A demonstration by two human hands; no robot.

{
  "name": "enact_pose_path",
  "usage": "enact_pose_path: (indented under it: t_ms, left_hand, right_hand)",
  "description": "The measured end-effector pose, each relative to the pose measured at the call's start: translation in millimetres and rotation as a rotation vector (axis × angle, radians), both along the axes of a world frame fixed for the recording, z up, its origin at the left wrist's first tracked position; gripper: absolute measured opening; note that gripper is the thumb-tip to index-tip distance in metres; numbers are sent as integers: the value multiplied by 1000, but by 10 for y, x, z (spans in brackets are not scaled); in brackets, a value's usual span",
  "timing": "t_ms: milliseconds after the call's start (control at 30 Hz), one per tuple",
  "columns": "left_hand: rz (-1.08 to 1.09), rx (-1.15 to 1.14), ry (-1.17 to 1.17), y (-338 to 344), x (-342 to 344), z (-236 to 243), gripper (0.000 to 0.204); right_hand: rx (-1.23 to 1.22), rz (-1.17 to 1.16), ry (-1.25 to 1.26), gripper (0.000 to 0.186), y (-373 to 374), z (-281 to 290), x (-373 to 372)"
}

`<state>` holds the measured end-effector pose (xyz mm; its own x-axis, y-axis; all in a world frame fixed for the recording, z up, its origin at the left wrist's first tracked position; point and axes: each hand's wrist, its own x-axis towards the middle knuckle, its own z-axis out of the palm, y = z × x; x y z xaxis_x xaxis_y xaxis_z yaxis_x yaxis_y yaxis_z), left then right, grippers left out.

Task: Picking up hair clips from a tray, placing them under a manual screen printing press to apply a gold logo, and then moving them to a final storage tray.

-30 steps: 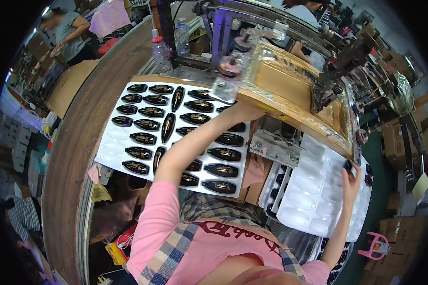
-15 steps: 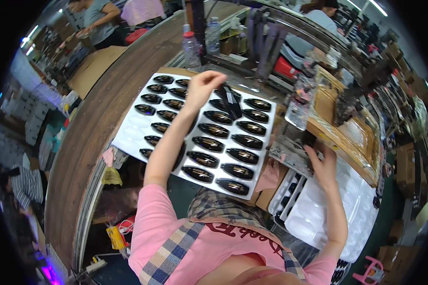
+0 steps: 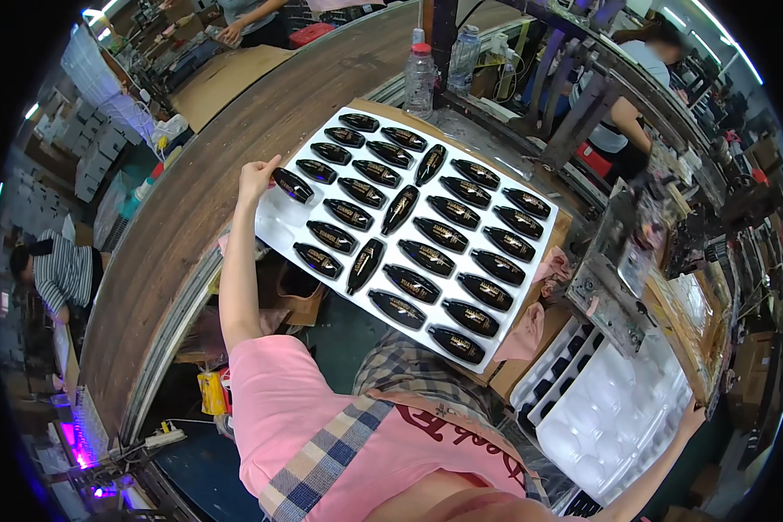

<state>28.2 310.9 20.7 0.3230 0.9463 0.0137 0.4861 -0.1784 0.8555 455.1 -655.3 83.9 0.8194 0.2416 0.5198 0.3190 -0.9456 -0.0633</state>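
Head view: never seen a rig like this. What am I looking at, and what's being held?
No robot here: a person works with two bare hands. The picture comes from a wide fisheye camera worn on the head, looking down, so straight edges bend near the rim.

In the middle lies a white tray of glossy black pieces with gold print. The left hand has its fingertips at the end of one black piece by the tray's left edge; whether it grips it, I can't tell.

At right is a machine with a wooden frame. The right hand is at its lower end, partly hidden, beside a second white tray with bare hollows.
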Motion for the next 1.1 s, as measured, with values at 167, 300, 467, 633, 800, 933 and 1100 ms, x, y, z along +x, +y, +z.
enact_pose_path:
  t_ms: [167, 300, 467, 633, 800, 933, 1100]
  left_hand:
    - [52, 10, 331, 302, -22, -262, 54]
    - [32, 66, 474, 152, 106, -185, 51]
    - [259, 594, 594, -350, 552, 145, 42]
    - [-446, 566, -29, -1370, 1499, 372, 21]
    - [-994, 601, -455, -2876, 2503, 770, 24]
    - [-1203, 1053, -872, -3402, 3224, 743, 26]
    - [-1214, -34, -806, -3574, 3271, 1074, 22]
  right_hand:
    - [-140, -481, 249, 74, 40, 6, -86]
    - [-202, -694, 481, 68, 296, 223, -191]
    - [-144, -397, 331, 46, -550, -176, -136]
    - [82, -296, 36, 33, -686, -210, -208]
    - [630, 128, 36, 33, 1048, 259, -913]
    - [747, 116, 325, 37, 1994, 470, -1370]
    - [601, 439, 341, 27, 2838, 649, -1464]
